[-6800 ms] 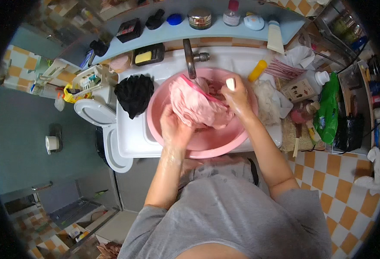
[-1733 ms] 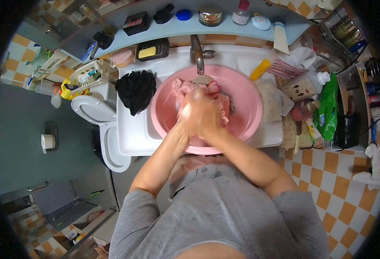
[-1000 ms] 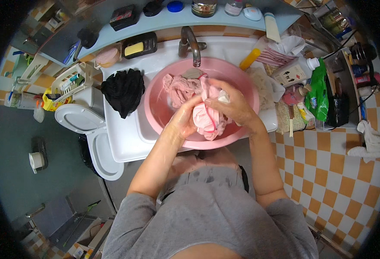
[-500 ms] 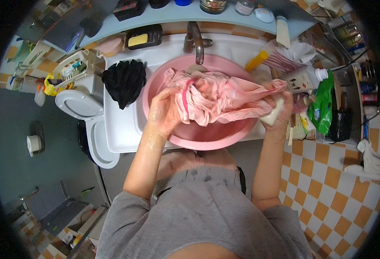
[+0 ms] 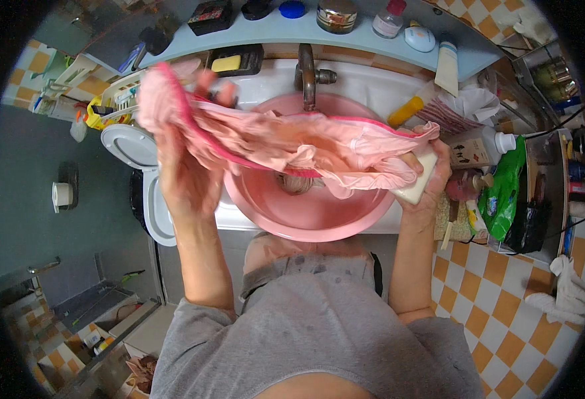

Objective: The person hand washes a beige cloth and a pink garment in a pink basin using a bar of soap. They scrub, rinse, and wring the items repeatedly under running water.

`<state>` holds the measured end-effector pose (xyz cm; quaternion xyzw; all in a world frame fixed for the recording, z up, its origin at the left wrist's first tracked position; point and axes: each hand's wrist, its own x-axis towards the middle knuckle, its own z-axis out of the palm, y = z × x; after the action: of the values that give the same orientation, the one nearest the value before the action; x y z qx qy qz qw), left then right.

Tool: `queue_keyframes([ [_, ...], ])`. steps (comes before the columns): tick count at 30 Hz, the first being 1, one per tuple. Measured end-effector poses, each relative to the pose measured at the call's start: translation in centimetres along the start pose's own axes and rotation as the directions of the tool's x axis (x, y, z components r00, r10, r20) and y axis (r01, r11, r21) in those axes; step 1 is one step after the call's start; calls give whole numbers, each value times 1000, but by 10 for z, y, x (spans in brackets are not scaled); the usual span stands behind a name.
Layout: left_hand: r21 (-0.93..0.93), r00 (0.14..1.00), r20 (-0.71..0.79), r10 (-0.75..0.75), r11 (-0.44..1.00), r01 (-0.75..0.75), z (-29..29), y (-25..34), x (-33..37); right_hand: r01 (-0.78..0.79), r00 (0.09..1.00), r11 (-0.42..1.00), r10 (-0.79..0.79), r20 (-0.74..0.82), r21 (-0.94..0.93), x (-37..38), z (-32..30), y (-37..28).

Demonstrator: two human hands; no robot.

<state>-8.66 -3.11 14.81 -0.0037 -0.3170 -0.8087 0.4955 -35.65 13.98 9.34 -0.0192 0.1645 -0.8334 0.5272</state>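
Observation:
A wet pink garment with darker pink trim (image 5: pixel 272 136) is stretched sideways above the pink basin (image 5: pixel 305 233). Its left end is raised in my left hand (image 5: pixel 189 173), the thumb in front and the blurred fingers behind the cloth. At the other end, my right hand (image 5: pixel 441 174) grips the garment's edge together with a white bar of soap (image 5: pixel 425 176), which lies against the palm. A small pale bunched thing (image 5: pixel 295 183) shows in the basin beneath the cloth. The exact kind of garment cannot be made out.
A metal faucet (image 5: pixel 307 80) rises behind the basin. Yellow soap in a black dish (image 5: pixel 226 64) sits at the back left. Jars and tubes line the blue shelf (image 5: pixel 259 36). On the right are a white bottle (image 5: pixel 482 147) and a green bag (image 5: pixel 505 193).
My left hand has lifted up and to the left, pulling the bunched garment out into a long stretch. The right hand stays at its end with the soap. The view has shifted slightly.

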Motion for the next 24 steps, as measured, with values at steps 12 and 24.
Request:
queue_keyframes([
  [12,-587,717,-112,-688,628,511,-53,-147,-42,629,770,-291,103,630,-721,-29,30,130],
  [24,-485,548,-482,-683,729,483,-8,-146,-58,683,673,-406,28,739,-607,-18,15,140],
])
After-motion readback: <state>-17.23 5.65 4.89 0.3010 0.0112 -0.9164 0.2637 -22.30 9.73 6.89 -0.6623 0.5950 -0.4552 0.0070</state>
